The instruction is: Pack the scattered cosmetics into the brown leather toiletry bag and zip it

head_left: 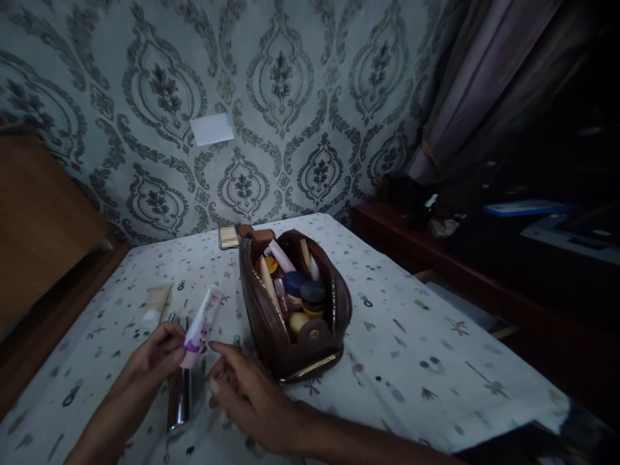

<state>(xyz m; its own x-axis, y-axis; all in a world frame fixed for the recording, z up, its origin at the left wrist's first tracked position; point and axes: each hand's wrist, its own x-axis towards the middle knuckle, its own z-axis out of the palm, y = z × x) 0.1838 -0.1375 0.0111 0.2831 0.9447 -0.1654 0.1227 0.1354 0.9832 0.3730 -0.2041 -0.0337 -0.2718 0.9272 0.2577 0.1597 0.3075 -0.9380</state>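
A white and pink squeeze tube point(202, 326) with a purple print is pinched between the thumb and fingers of my left hand point(154, 358). It tilts up and to the right, above the patterned sheet. My right hand point(252, 394) hovers just right of it, index finger stretched toward the tube, the other fingers loosely bent with nothing in them. Under my left hand lies a shiny silver cylinder point(179, 397), partly hidden. Farther left is a beige tube point(157, 302) with a white cap. Beyond my right hand stands an unzipped brown leather bag point(261, 342) holding several cosmetics.
Inside the bag are dark-lidded jars point(313, 294) and a pink tube point(282, 256). A small pale square item point(228, 237) lies behind it. Brown wooden furniture point(43, 219) borders the left; a dark red ledge point(387, 226) runs along the right. Patterned wallpaper point(285, 84) rises behind.
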